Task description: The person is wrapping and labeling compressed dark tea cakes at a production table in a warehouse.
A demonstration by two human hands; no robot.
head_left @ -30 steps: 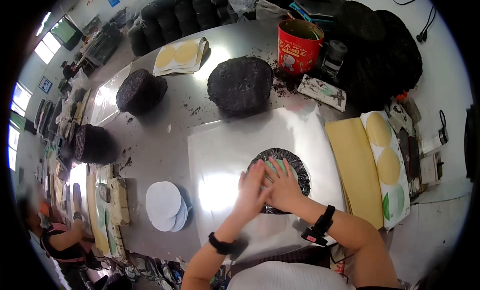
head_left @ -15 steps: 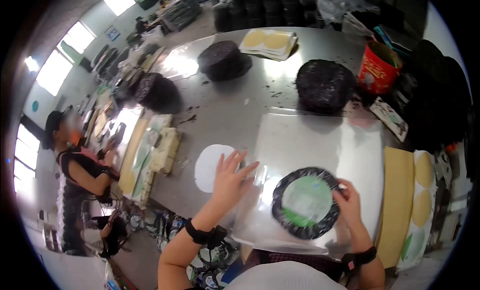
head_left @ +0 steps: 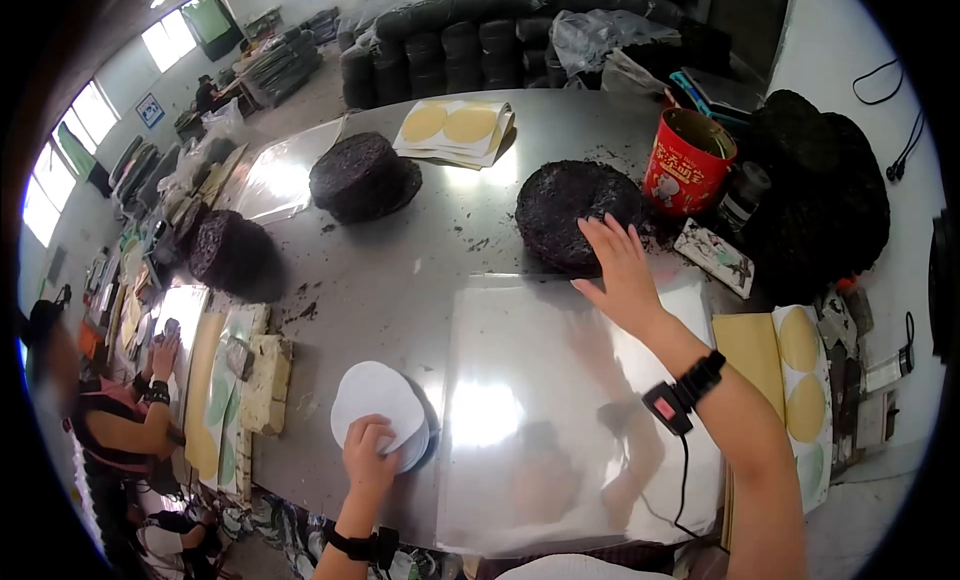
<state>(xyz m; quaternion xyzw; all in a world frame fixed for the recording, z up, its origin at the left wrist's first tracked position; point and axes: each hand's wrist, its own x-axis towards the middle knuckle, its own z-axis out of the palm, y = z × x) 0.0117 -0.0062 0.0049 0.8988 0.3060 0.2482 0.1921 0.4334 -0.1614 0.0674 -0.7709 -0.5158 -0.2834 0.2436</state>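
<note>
My left hand [head_left: 370,452] is closed on the lower edge of a white round sheet [head_left: 376,400], fingers curled over it. Beneath that sheet, the rim of another pale disc [head_left: 416,452] shows at the lower right. Stretched out to the far side, my right hand [head_left: 622,275] is open with fingers apart. Its fingertips overlap the near right edge of a stack of dark crinkled round pieces [head_left: 560,215]. Between my hands lies a clear plastic sheet [head_left: 500,340] on the metal table, reflecting my right arm.
More dark stacks [head_left: 355,175] [head_left: 232,250] stand at the left. Yellow-circle sheets [head_left: 450,125] lie at the back. A red can [head_left: 688,160], a patterned phone-like slab [head_left: 714,257] and a dark heap [head_left: 825,195] are at right. A co-worker [head_left: 125,410] works on the left.
The black-rimmed disc with the green centre has left my right hand and is out of sight. My right hand reached forward to the dark stack; my left closed on the white sheet.
</note>
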